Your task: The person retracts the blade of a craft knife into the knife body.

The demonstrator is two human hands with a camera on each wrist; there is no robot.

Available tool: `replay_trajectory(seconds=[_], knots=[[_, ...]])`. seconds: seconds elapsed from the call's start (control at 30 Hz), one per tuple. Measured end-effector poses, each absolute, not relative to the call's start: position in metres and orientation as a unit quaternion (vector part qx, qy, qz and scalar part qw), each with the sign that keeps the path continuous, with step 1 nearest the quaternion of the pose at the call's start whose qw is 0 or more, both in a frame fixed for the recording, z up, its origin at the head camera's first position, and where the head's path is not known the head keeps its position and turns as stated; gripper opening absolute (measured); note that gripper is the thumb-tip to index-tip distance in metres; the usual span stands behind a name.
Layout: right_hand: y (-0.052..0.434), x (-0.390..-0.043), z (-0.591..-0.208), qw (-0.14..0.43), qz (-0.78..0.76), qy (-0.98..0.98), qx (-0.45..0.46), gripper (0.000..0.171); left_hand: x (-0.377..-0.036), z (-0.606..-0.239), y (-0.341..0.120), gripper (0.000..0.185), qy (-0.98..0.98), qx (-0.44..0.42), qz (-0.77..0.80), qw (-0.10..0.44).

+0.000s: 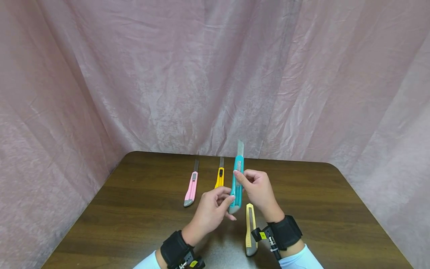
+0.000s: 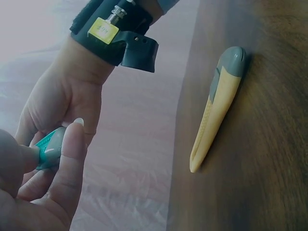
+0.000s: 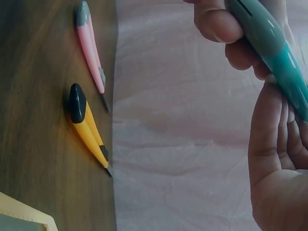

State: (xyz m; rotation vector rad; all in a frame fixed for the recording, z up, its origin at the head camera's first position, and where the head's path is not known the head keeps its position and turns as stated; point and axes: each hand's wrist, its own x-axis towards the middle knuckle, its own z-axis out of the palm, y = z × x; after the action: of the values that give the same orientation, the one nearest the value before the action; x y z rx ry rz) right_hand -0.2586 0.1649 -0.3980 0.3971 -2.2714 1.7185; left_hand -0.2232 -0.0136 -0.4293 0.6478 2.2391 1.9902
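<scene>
Above the middle of the dark wooden table [image 1: 134, 209] both hands hold a teal utility knife [image 1: 237, 183] upright, its blade extended past the top. My left hand [image 1: 215, 209] pinches its grey lower end [image 2: 48, 149] with thumb and fingers. My right hand [image 1: 256, 188] grips the teal body [image 3: 281, 57] higher up, with the thumb on the slider. A pale yellow knife with a grey cap [image 1: 250, 229] lies flat below the right hand, also seen as the pale yellow knife [image 2: 216, 108] in the left wrist view.
A pink knife [image 1: 191, 186] and an orange-yellow knife with a black slider [image 1: 220, 177] lie farther back with blades out, seen too as the pink knife [image 3: 91, 45] and the orange-yellow knife [image 3: 86, 125]. A pink curtain [image 1: 215, 74] hangs behind and around the table.
</scene>
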Motion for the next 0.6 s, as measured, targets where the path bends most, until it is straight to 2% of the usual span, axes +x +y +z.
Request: replay_trajectory(seconds=[0.23, 0.47, 0.6], knots=[[0.1658, -0.2585, -0.3982, 0.129, 0.598, -0.775, 0.159, 0.029, -0.2235, -0.4282, -0.0145, 0.024, 0.731, 0.207, 0.649, 0.040], [0.1696, -0.2613, -0.3987, 0.094, 0.607, -0.775, 0.148, 0.030, -0.2237, -0.4282, -0.0149, 0.024, 0.732, 0.207, 0.647, 0.041], [0.1696, -0.2613, -0.3985, 0.094, 0.598, -0.779, 0.161, 0.029, -0.2241, -0.4289, -0.0155, 0.025, 0.732, 0.206, 0.648, 0.044]])
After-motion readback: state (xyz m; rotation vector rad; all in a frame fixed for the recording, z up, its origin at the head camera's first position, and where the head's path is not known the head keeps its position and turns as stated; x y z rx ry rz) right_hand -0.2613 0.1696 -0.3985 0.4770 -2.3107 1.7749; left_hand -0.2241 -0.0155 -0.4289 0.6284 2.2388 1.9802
